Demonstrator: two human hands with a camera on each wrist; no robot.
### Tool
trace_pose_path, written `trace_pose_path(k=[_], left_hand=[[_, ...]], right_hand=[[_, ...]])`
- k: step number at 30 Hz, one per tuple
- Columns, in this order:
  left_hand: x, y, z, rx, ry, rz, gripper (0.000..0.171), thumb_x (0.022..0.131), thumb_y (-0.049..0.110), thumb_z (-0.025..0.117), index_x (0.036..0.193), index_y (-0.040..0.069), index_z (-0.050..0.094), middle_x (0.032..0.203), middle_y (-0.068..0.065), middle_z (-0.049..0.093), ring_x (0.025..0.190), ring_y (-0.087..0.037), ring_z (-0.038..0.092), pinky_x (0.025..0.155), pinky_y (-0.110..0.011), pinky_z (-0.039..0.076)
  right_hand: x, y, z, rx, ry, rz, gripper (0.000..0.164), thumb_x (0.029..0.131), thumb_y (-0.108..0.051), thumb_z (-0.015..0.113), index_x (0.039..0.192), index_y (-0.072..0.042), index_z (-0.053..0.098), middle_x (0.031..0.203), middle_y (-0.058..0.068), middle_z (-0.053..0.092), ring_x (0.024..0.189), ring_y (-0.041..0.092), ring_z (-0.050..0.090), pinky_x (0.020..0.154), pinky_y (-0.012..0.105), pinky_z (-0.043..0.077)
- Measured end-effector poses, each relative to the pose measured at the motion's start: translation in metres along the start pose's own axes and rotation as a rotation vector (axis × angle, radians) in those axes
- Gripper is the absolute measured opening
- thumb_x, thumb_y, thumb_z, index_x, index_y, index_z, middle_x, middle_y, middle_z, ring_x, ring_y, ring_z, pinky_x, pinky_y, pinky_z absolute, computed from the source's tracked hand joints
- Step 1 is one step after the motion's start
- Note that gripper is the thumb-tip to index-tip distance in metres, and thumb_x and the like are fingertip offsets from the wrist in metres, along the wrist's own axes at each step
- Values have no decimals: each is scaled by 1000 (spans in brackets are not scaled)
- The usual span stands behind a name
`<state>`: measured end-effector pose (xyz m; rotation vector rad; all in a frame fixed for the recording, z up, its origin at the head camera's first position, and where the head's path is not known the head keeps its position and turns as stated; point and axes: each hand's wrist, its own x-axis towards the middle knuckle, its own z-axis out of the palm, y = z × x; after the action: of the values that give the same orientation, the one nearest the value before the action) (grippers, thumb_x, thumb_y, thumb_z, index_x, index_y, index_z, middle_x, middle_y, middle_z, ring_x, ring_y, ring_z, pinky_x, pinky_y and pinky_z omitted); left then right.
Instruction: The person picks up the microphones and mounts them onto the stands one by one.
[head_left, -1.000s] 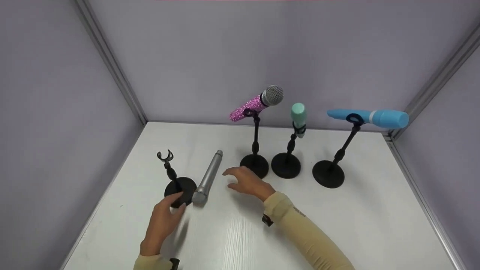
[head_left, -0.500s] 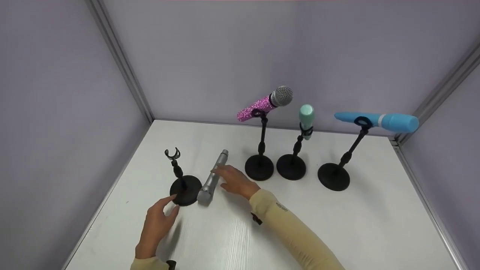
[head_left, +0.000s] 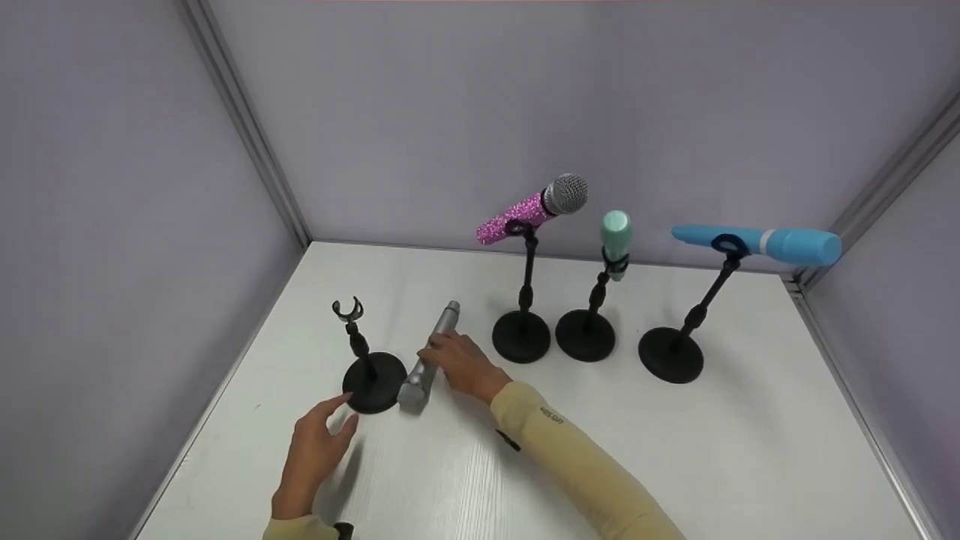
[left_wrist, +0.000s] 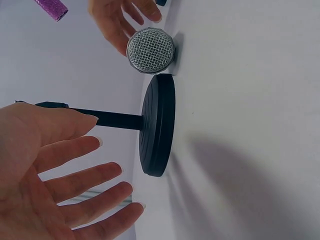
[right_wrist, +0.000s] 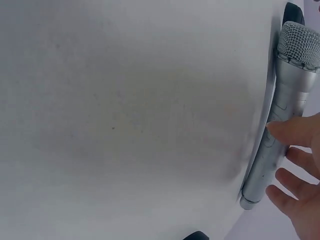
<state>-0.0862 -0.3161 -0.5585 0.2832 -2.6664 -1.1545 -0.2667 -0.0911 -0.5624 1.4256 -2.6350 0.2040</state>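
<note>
A silver microphone lies on the white table, its mesh head facing the near side. My right hand holds its body from above, and in the right wrist view the thumb lies on one side with the fingers along the other. Left of the microphone stands a black microphone stand with a bare clip at its top. Beside the stand's round base is my left hand, thumb and fingers spread and holding nothing.
Behind to the right, three black stands carry a glittery pink microphone, a mint green microphone and a blue microphone. Grey-white panels wall the table at the back and sides.
My right hand has moved left from beside the silver microphone onto its body. My left hand has drawn slightly back from the stand's base. The head view has shifted a little.
</note>
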Motion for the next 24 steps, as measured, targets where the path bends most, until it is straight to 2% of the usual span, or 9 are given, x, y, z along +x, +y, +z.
trace_pose_path(k=[3,7,12,18,21,24], left_hand=[[1,-1,0,2,-13,-12,43,95,6,70,136,-2,62,140,-28,62,135,-46,55,113,-60,44],[2,-2,-1,-2,-18,-21,43,96,6,70,137,-2,62,141,-28,61,136,-46,55,113,-59,44],[4,-3,-3,-13,-8,-30,43,96,6,69,137,-2,62,141,-27,61,137,-46,54,114,-60,42],[9,-5,-1,-14,11,18,43,94,5,71,135,-4,63,138,-29,63,133,-48,56,111,-61,45],[13,-7,-1,-12,16,32,42,94,4,71,134,-5,63,137,-30,63,129,-49,58,108,-60,48],[19,-8,-1,-11,4,17,44,94,6,71,136,-4,63,138,-31,62,129,-50,58,107,-60,48]], right_hand=[[-2,-2,4,-101,22,-51,40,90,-5,76,126,-22,72,124,6,65,113,24,62,92,38,56],[-4,-2,10,-209,20,-101,27,94,-17,74,120,-25,75,122,3,67,114,21,61,100,36,54],[-5,-1,10,-313,6,-159,28,93,-19,76,119,-28,75,122,-3,69,118,17,62,110,33,49],[-9,-2,1,-292,-32,-181,31,94,-20,74,122,-30,74,123,-3,68,119,16,62,113,33,48],[-10,-3,-8,-272,-23,-186,30,94,-21,74,122,-32,74,120,-4,67,116,15,61,105,30,52],[-13,-3,-20,-239,-14,-186,32,92,-21,75,121,-33,73,120,-4,65,113,15,59,94,26,56]])
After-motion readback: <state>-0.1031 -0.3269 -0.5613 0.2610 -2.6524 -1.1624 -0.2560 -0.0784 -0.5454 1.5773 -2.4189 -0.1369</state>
